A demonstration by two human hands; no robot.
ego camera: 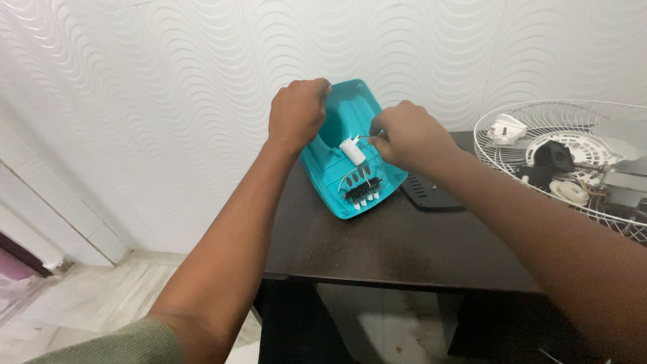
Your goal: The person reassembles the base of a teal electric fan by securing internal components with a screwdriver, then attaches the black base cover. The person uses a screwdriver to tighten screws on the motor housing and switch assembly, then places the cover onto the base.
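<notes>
A teal plastic housing [335, 176] stands tilted on the dark table [391, 249], its open inside facing me. Inside it sit a white cylinder-shaped part [352, 150] and a black switch block with white keys [364, 192]. My left hand [296, 113] grips the housing's upper left edge. My right hand [408, 135] is closed on thin wires beside the white cylinder part, at the housing's right side.
A white wire fan guard [499, 158] lies at the right of the table, holding a white plug, a black part and other loose fan parts. A black vented cover [428, 194] lies beside the housing. A wavy white wall stands behind; tiled floor at left.
</notes>
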